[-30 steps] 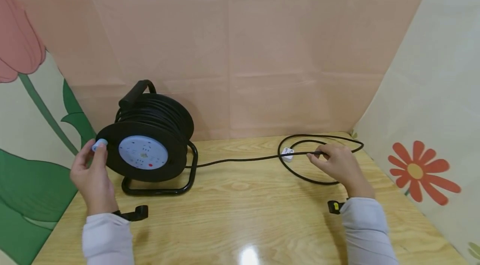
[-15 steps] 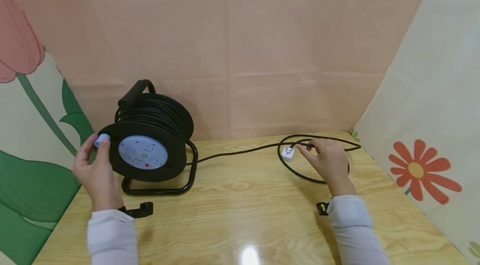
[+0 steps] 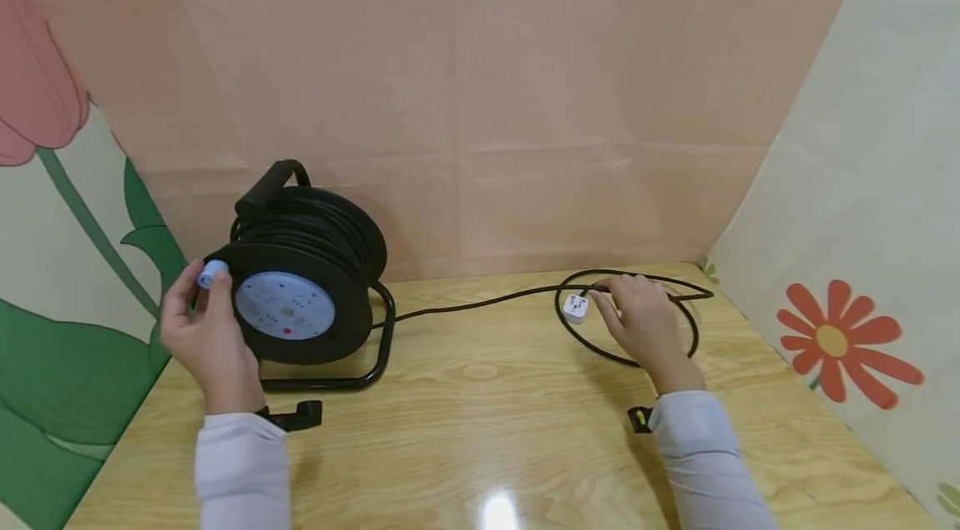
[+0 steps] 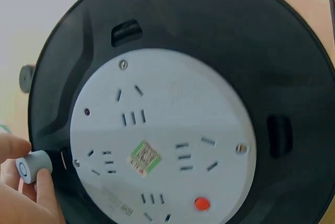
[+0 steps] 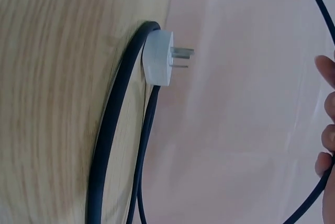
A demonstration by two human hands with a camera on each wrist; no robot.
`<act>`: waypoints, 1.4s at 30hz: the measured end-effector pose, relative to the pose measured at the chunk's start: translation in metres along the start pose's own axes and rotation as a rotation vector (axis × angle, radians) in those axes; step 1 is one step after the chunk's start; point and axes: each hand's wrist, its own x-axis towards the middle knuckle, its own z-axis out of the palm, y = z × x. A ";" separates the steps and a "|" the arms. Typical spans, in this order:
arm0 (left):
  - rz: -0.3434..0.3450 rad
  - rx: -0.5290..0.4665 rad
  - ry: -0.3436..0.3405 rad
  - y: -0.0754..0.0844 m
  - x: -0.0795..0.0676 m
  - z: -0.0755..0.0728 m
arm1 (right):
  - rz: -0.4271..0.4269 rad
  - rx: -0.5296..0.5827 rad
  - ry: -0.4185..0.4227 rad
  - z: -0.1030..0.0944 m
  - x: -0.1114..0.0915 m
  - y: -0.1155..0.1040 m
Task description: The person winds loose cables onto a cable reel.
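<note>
The cable reel (image 3: 307,263) is black, its panel (image 4: 165,135) (red button (image 4: 202,203) aside) pale.

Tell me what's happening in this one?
A person's left hand pinches the pale blue knob on a black cable reel. Their right hand holds the black cable running from it. Plenty of cable is wound on the reel, but some lies loosely looped on the table, near the white plug, its prongs exposed.

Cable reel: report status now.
Left hand pinches blue knob. Right hand holds black cable. Reel upright, cable partly wound. Possible snag: white plug beside right hand.
</note>
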 end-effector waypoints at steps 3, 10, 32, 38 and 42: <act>0.053 0.027 -0.013 -0.004 -0.004 0.003 | -0.017 0.036 -0.015 0.003 0.000 -0.002; 0.180 0.179 -0.078 -0.013 -0.010 0.005 | -0.037 0.039 -0.039 0.012 0.000 -0.010; 0.440 0.423 -0.220 -0.012 -0.032 0.016 | -0.046 0.151 -0.111 0.019 0.001 -0.022; 0.510 0.475 -0.276 0.002 -0.051 0.024 | -0.051 0.155 -0.114 0.021 0.000 -0.022; 0.541 0.504 -0.304 -0.007 -0.047 0.021 | -0.056 0.169 -0.133 0.022 0.000 -0.025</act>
